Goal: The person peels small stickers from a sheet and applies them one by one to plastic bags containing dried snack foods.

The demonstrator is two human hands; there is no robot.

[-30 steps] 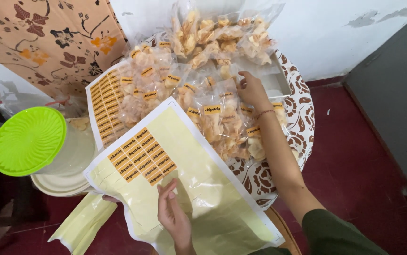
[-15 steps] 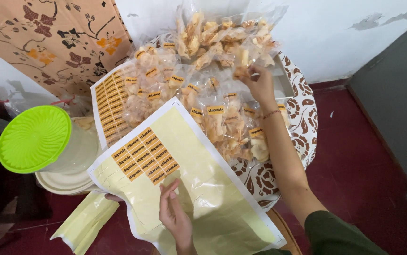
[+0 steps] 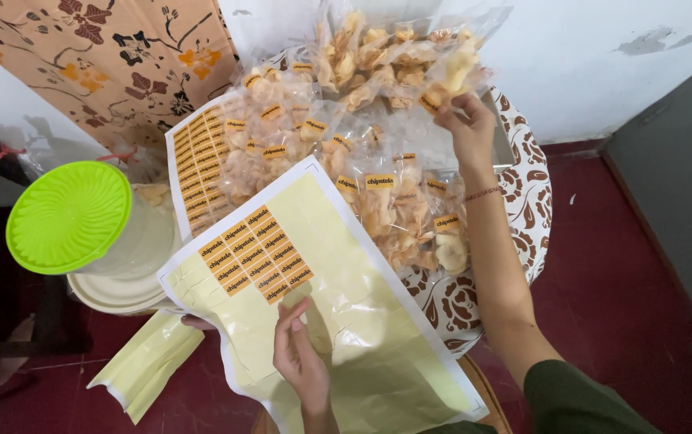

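Head view looks down on a round table with a brown-and-white patterned cloth [image 3: 522,173], heaped with clear plastic bags of pale chips [image 3: 398,213], many of them bearing a small orange rectangular label. The right hand [image 3: 466,120] reaches across to the far side of the pile and pinches the lower corner of one clear bag of chips [image 3: 410,60] between thumb and fingers, lifting it above the others. The left hand [image 3: 298,354] lies near the bottom edge of the view, fingers curled loosely and closed on nothing, its fingertips resting on a large pale-yellow backing sheet with a white border [image 3: 346,321], which tilts across the near edge of the table. A block of orange rectangular stickers [image 3: 256,253] remains in the upper left part of that sheet; the rest of it is bare. A second sheet of orange stickers [image 3: 197,165] lies beyond it, partly under the bags. To the left stands a translucent plastic container with a bright green ribbed lid [image 3: 69,213], and a folded pale-yellow sheet [image 3: 149,362] lies on the dark red floor [image 3: 627,265] below.
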